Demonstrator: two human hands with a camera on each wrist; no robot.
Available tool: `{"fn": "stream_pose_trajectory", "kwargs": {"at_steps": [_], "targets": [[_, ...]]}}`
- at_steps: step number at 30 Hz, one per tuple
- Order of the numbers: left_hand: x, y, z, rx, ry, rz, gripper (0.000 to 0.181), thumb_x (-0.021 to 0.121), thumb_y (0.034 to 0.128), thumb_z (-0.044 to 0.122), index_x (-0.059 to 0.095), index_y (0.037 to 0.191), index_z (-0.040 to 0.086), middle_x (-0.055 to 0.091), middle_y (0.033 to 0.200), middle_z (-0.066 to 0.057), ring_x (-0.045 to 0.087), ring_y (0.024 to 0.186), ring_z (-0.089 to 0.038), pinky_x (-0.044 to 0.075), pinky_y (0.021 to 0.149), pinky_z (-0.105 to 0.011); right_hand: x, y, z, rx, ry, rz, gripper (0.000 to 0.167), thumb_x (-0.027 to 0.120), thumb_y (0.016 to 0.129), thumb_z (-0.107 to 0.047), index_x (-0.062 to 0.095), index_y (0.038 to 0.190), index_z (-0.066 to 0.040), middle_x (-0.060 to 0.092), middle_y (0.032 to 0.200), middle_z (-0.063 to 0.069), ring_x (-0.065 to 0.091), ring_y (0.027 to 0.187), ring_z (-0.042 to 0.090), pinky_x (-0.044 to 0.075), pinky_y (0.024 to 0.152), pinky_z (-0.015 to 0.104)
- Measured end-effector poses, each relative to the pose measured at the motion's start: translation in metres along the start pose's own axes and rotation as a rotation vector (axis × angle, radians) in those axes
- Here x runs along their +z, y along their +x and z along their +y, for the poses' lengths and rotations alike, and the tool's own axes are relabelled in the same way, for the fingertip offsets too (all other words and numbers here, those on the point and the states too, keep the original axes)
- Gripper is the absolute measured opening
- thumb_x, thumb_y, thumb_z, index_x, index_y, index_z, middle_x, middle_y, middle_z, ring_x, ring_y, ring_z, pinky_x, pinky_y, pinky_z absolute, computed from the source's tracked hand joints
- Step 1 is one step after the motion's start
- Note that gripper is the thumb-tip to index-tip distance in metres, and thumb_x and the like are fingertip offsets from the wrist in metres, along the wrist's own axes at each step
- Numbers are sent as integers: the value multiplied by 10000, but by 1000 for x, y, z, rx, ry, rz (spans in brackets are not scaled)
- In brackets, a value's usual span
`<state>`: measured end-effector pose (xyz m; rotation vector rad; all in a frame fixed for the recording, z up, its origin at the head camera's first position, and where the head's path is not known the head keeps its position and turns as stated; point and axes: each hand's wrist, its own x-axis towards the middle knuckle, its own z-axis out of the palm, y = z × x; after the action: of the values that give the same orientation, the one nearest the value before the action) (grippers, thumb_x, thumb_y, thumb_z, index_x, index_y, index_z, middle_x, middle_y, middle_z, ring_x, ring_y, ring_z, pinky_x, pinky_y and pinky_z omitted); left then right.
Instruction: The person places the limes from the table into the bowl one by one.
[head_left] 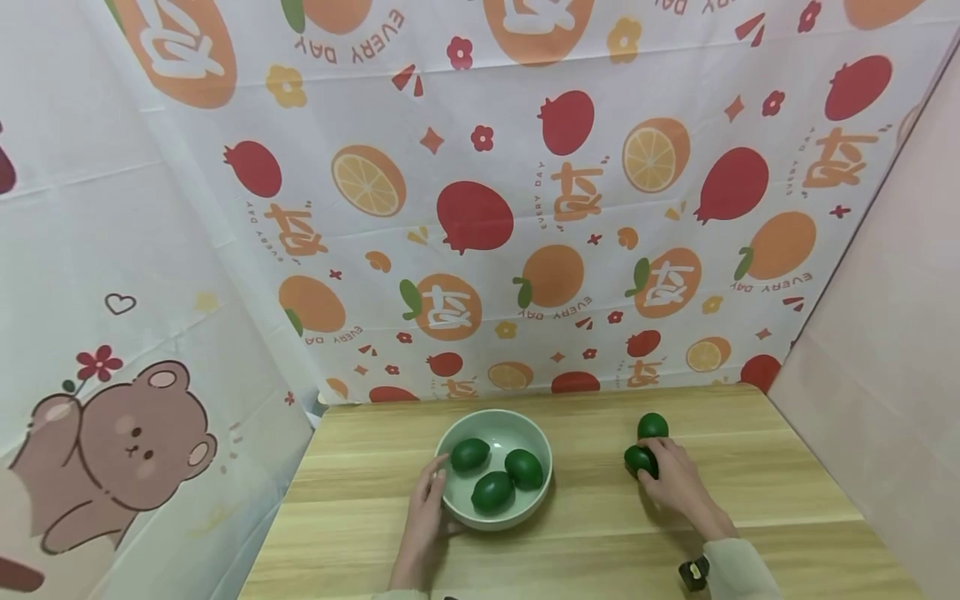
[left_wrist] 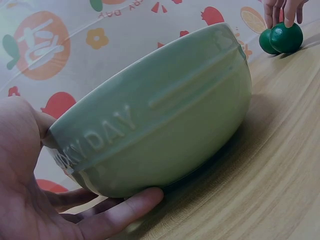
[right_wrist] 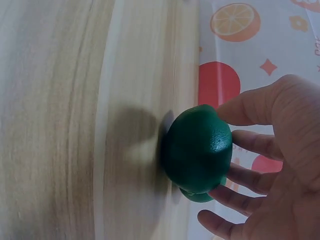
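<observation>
A pale green bowl [head_left: 501,518] with raised lettering stands on the table, holding three dark green limes [head_left: 492,492]. My left hand [head_left: 424,510] grips the bowl's left side. In the left wrist view the thumb is up by the rim and the fingers [left_wrist: 127,212] lie low along the base. To the right of the bowl, my right hand [head_left: 678,482] pinches a dark green lime [right_wrist: 197,150] between thumb and fingertips, low at the tabletop. Another lime [head_left: 653,426] lies just behind it, mostly hidden in the right wrist view.
The light wood table [head_left: 600,550] ends at the back against a white cloth [head_left: 420,242] printed with fruit. A cloth with a bear print [head_left: 142,433] hangs on the left, and a plain pale wall [head_left: 892,350] stands on the right.
</observation>
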<state>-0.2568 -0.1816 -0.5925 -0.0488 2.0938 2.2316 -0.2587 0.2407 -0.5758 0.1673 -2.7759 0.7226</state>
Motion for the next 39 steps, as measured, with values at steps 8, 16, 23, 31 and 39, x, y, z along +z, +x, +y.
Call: {"fn": "stream_pose_trajectory", "kwargs": {"at_steps": [8,16,23,31,39], "targets": [[2,1,2,0,-12,0,553,400,1085,463,335,1575,215,140,1674,-266,326,1413,-635,653,834,-587,2,0,2,11,31,-18,438,734,880,-73,604,1291,4,571,1323,319,566,1162,499,565,893,665],[2,-1,3,-15,-2,14,532,392,1093,435,332,1577,221,120,1674,-275,266,1443,-633,639,864,-610,8,-1,0,7,48,-30,455,742,878,-45,584,1304,-20,553,1360,297,566,1172,476,583,903,651],[3,1,4,11,-7,14,522,398,1096,416,348,1569,202,175,1655,-290,314,1412,-645,653,811,-600,10,0,-2,11,66,-31,462,743,865,-40,569,1294,-35,554,1352,306,563,1175,482,583,900,659],[3,-1,3,-9,-20,6,523,397,1095,420,338,1575,219,136,1673,-268,276,1439,-634,641,847,-617,12,-1,0,29,62,-61,447,732,882,-44,534,1282,-68,557,1347,287,574,1186,458,572,931,649],[3,0,2,5,-1,17,535,409,1087,442,355,1565,207,161,1671,-257,285,1431,-640,649,828,-606,12,-1,-1,21,61,-58,412,747,887,-56,538,1241,-78,599,1274,261,594,1155,431,586,905,604]]}}
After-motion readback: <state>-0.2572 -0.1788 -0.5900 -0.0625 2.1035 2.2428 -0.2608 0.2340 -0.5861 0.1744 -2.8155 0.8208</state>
